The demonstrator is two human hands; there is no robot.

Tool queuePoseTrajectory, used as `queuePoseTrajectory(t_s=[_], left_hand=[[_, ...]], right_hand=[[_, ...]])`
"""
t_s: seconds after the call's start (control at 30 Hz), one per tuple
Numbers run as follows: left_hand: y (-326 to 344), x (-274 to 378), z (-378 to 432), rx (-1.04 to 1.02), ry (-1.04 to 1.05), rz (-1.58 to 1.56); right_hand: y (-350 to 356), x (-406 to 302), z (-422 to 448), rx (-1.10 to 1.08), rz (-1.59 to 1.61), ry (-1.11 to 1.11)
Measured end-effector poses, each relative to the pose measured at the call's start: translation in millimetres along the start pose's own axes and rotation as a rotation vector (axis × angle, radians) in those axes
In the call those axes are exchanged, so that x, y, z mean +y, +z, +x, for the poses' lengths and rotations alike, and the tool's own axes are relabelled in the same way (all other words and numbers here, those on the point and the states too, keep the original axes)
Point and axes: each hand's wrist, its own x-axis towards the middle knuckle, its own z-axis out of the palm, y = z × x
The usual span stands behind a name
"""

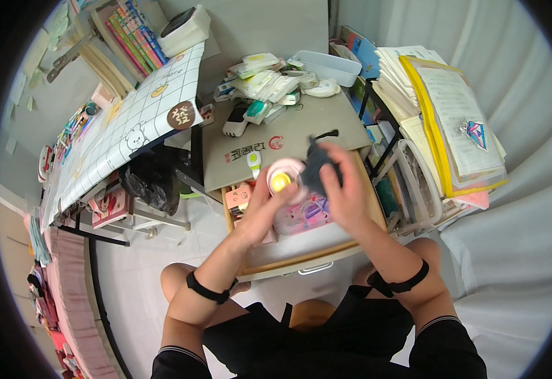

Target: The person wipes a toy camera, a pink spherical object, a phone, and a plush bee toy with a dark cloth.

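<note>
In my left hand [262, 201] is a small round pink object [289, 166] with a shiny yellow centre [281, 182]; motion blur hides what exactly it is. My right hand [344, 187] grips a dark grey cloth [314, 168], pressed up close against the pink object's right side. Both hands are above an open drawer [299, 256] with a wooden rim. Inside it, below my hands, lies a clear pinkish box [299, 225] containing purple items. A pink case [239, 195] sits at the drawer's left side.
Wet-wipe style packets [261, 85] are piled on the cabinet top [304, 121], beside a translucent bin [328, 66]. A white-and-green device [254, 161] lies near the drawer. To the left stands a desk with a grid-patterned cover [162, 94]; at right, a yellow-edged document pouch [451, 123] rests on papers.
</note>
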Motion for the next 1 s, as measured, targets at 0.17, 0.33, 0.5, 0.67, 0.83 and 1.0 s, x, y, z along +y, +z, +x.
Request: queuePoseTrajectory(t_s=[0.17, 0.33, 0.5, 0.67, 0.83, 1.0], left_hand=[[4.3, -9.4, -23.3, -0.044, -0.031, -0.311], [16.7, -21.9, -31.9, -0.083, 0.043, -0.113], [22.8, -26.5, -33.8, 0.038, 0.324, 0.373], [15.3, -21.2, -22.5, 0.074, 0.596, 0.701], [3.3, -13.2, -14.2, -0.049, 0.787, 0.946], [-3.4, -7.2, -10.5, -0.153, 0.884, 0.925]], right_hand=[[10.7, -15.7, -20.6, -0.23, -0.069, -0.286], [5.1, -2.4, -32.1, -0.216, 0.068, -0.261], [17.2, -13.0, -40.0, -0.016, 0.596, 0.415], [15.2, -15.0, -36.6, 0.012, 0.959, 0.835], [7.6, -11.0, -30.1, -0.167, 1.273, 1.15], [1.0, -15.9, -20.6, -0.322, 1.302, 1.253]])
